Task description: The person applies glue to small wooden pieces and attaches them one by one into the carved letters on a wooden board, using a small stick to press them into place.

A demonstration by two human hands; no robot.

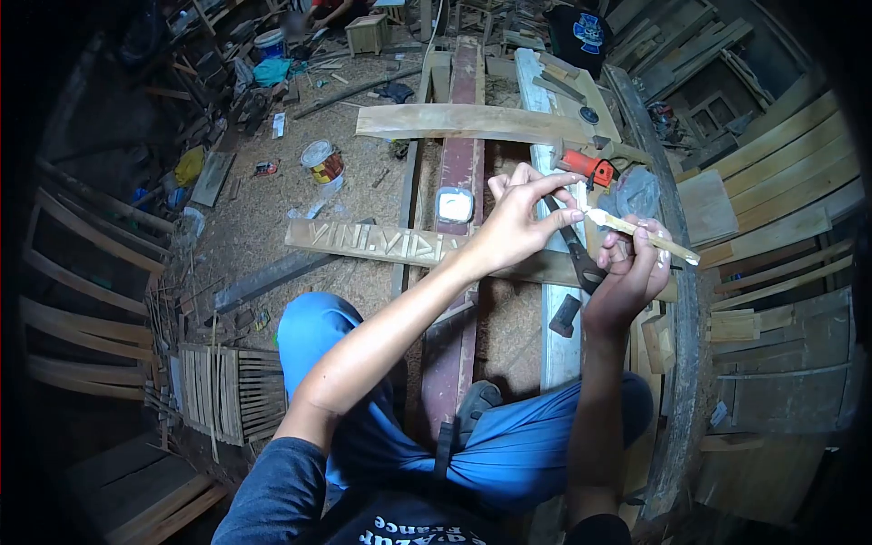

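Risk of snap: right hand [629, 271] grips thin wooden stick [647, 235], left hand [516, 225] pinches its pale tip; hard bend likely splinters it, jabbing fingers beside dark tool [576, 257].

Dim, bluish light; strong fisheye bending with black corners; distant clutter soft.

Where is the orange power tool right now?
Head view, right of centre: the orange power tool lies on the bench just beyond the left hand pinching the wooden stick.
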